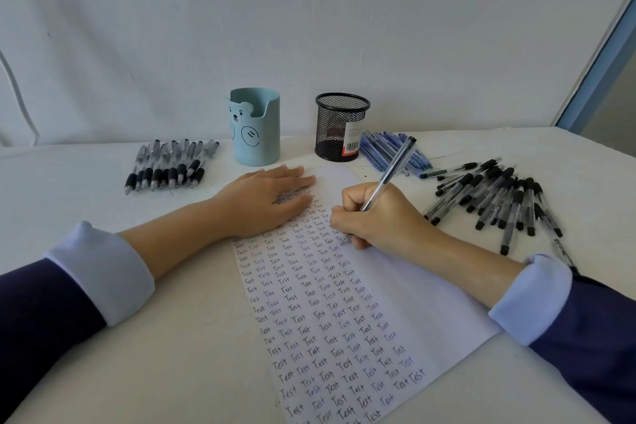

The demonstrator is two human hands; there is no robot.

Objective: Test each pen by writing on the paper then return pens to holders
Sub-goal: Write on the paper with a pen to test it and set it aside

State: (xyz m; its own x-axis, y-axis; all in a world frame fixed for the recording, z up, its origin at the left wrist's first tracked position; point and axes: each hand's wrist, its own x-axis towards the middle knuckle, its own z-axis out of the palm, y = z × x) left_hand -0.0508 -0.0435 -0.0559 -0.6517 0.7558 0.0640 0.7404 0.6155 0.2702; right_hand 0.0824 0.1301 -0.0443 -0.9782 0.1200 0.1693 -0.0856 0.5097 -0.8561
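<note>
Firmly right hand (pixel 382 217) around pen (pixel 389 175), tip on paper (pixel 406 286).

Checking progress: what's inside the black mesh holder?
Nothing stands in the black mesh holder; its dark base shows through the mesh. The label covers a small part.

The person is wearing a dark navy garment with long sleeves. The left sleeve (pixel 44 313) is ending in a wide, pale lavender-blue band, the left cuff (pixel 103 275), which is folding back over the navy cloth in a soft roll. The right sleeve (pixel 592 337) is carrying a matching right cuff (pixel 533 296), likewise turned back. Past both cuffs the forearms are showing bare down to the left hand (pixel 265 200) and the right hand (pixel 382 217).
</note>
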